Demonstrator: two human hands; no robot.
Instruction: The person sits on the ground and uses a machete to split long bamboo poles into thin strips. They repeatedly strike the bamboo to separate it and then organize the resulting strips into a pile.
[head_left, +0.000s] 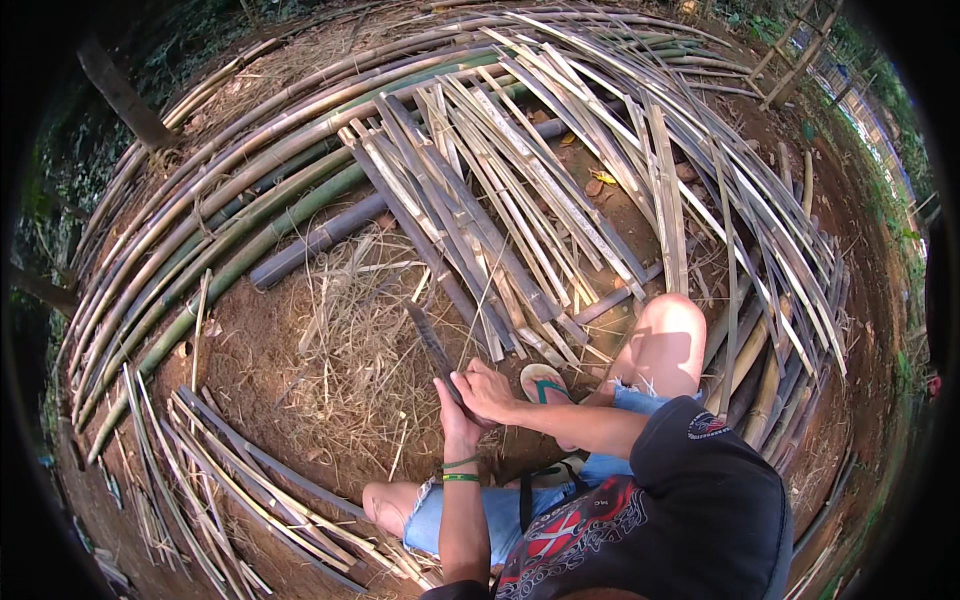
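A dark, flat, long piece shaped like a machete blade (430,337) slants up and to the left from my two hands, over a patch of shavings. My left hand (458,420), with green bands on its wrist, is closed around its lower part. Right beside it, my right hand (486,392) has its fingers bent and pressed against the same piece. The lower end is mostly hidden by my hands, so its handle does not show.
Pale bamboo shavings (350,350) cover the soil before me. Split bamboo strips (500,200) lie ahead, resting across whole bamboo poles (240,235). More strips (255,470) are on my left, and a pile (775,370) stands close on my right. My sandalled foot (545,385) is near my hands.
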